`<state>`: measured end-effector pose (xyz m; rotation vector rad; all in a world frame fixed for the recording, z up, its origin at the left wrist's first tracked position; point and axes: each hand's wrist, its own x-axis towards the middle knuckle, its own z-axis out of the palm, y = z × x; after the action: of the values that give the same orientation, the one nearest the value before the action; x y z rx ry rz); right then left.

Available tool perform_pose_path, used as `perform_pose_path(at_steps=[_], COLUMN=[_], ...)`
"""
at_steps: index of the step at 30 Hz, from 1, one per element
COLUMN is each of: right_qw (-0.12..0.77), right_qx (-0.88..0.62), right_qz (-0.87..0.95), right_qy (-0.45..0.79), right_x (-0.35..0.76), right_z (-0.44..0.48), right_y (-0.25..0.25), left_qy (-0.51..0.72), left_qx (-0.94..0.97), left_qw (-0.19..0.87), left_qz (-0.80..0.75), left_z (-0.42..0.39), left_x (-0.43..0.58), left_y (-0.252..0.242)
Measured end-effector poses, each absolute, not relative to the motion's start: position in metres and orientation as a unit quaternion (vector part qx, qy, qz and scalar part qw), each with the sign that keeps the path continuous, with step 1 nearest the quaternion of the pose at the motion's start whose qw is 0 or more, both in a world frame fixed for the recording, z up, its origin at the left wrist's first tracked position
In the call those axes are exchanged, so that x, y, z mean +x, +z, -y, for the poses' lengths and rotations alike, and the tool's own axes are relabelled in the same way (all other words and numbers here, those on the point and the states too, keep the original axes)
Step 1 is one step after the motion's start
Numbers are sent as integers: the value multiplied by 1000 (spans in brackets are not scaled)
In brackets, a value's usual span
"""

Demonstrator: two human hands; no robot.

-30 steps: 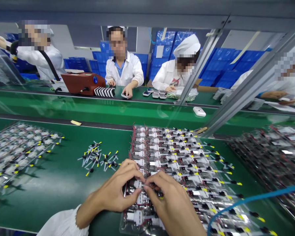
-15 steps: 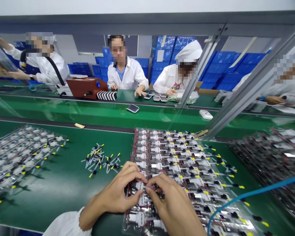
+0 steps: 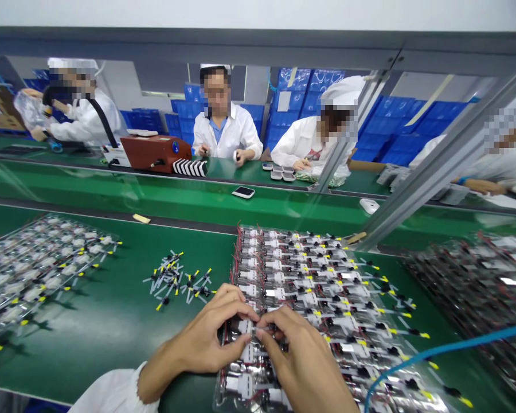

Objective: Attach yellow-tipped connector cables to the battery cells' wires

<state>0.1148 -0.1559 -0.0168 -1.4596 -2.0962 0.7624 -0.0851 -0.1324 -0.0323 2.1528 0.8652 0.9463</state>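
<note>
My left hand [image 3: 217,327] and my right hand [image 3: 298,344] meet over the near left part of a clear plastic tray [image 3: 218,396]. Rows of small assemblies with white blocks, red wires and yellow-tipped black pieces fill this tray. Between the left thumb and forefinger shows a small white block [image 3: 245,327], which those fingers grip where it lies in the tray. The right thumb and forefinger are pinched close against its right end; what is between them is too small to make out.
Loose yellow-tipped pieces [image 3: 167,275] lie on the green bench left of my hands. Another filled tray [image 3: 47,258] stands at far left, stacked trays [image 3: 477,287] at right. A blue cable [image 3: 447,343] crosses the right foreground. Beyond a metal post [image 3: 413,172], co-workers sit across the conveyor belt [image 3: 189,201].
My hands keep nearly the same pose at the white block. Across the belt, a co-worker's hand has lifted a small white item. The devices on the belt appear further right.
</note>
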Motion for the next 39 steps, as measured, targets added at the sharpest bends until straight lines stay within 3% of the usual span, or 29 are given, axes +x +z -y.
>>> perform_pose_path(at_steps=[39], right_qw=[257], right_qx=[-518], right_qz=[782], right_qy=[232], right_x=[108], right_z=[157], right_y=[-23], left_qy=[367], left_qx=[812], left_qw=[316], left_qz=[-326], left_z=[130], left_x=[-85], left_y=[-34])
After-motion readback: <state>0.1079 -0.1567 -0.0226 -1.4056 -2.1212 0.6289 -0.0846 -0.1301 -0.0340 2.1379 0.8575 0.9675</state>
